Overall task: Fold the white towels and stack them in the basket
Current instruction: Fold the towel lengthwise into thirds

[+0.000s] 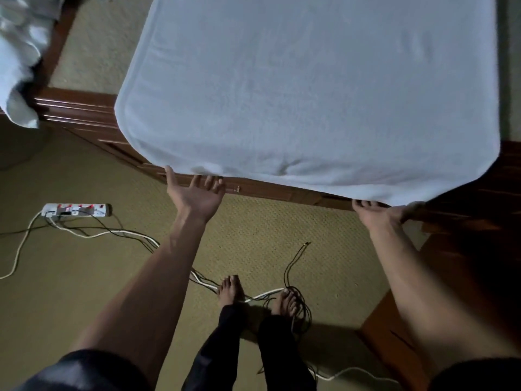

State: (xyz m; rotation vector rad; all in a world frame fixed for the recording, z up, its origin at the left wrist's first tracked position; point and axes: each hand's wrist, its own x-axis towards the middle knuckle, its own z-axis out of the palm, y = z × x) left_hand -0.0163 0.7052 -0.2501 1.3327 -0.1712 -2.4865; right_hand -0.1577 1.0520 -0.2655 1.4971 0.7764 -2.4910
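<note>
Fold step | large white terry towel (310, 88) spread over brown wooden table (79, 108), hem overhanging its near rim | left hand (194, 194) fingers (210, 182) loose under hem | right hand (384, 214) pinching hem | I'd grip with left too, lift level.

Dim light. Olive carpet (84, 300) underfoot, white power strip (76, 210) with red switches at left, cables (127, 232) trailing across it. Dark reddish wooden furniture (84, 108) ahead.
</note>
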